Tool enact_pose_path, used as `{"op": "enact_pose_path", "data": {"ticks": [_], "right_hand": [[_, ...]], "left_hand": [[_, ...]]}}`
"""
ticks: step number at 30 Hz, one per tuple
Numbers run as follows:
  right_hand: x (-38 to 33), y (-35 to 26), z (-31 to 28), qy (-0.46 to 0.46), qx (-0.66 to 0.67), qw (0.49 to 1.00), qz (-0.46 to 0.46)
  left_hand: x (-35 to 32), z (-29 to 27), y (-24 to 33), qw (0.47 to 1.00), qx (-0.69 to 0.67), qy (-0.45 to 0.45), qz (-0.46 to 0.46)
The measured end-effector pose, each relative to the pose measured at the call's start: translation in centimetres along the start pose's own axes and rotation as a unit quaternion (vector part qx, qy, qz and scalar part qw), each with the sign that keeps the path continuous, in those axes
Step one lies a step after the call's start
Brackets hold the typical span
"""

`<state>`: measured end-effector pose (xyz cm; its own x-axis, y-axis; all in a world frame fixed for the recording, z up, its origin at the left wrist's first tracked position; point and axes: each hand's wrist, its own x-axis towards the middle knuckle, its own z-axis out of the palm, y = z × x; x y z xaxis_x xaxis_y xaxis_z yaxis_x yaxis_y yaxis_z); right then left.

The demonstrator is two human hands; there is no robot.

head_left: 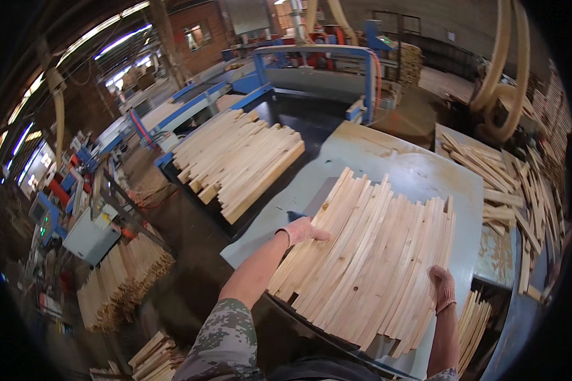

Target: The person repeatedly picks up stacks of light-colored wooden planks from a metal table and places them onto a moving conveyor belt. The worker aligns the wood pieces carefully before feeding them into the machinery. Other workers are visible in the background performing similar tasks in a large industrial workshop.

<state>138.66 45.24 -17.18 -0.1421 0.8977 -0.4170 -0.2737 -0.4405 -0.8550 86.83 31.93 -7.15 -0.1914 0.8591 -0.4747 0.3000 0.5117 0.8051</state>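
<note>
A row of pale wooden strips lies side by side, with uneven ends, on a light grey-green tabletop. My left hand, in a pinkish work glove, grips the row's left edge, its thumb stretched over the top. At the opposite edge, near the front right, my right hand is in a similar glove, with fingers curled against the outer strip. The undersides of both hands are hidden. A second batch of wooden strips rests on the black machine bed beyond my left hand.
A blue gantry frame spans the black bed at the back. Loose strips lie jumbled on the right, below hanging hoses. Stacked wood and a grey control box stand on the left. More strips sit low at the right.
</note>
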Motion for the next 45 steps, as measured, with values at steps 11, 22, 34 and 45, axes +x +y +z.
{"op": "enact_pose_path", "data": {"ticks": [11, 22, 34, 45], "right_hand": [[-3.1, -4.2, 12.3, 0.068, -0.692, 0.713, -0.094], [-9.7, -1.3, 22.8, 0.279, -0.634, 0.718, -0.068], [-8.1, 0.2, 21.9, 0.318, -0.636, 0.696, -0.098], [-6.6, 1.0, 21.0, 0.347, -0.623, 0.686, -0.146]], "left_hand": [[2.3, -8.7, -2.8, 1.000, 0.023, 0.013, -0.002], [1.4, -15.5, -1.0, 0.926, 0.338, 0.160, -0.057], [8.7, -21.3, -7.2, 0.809, 0.537, 0.234, 0.051], [9.1, -26.5, -6.8, 0.862, 0.463, 0.174, 0.110]]}}
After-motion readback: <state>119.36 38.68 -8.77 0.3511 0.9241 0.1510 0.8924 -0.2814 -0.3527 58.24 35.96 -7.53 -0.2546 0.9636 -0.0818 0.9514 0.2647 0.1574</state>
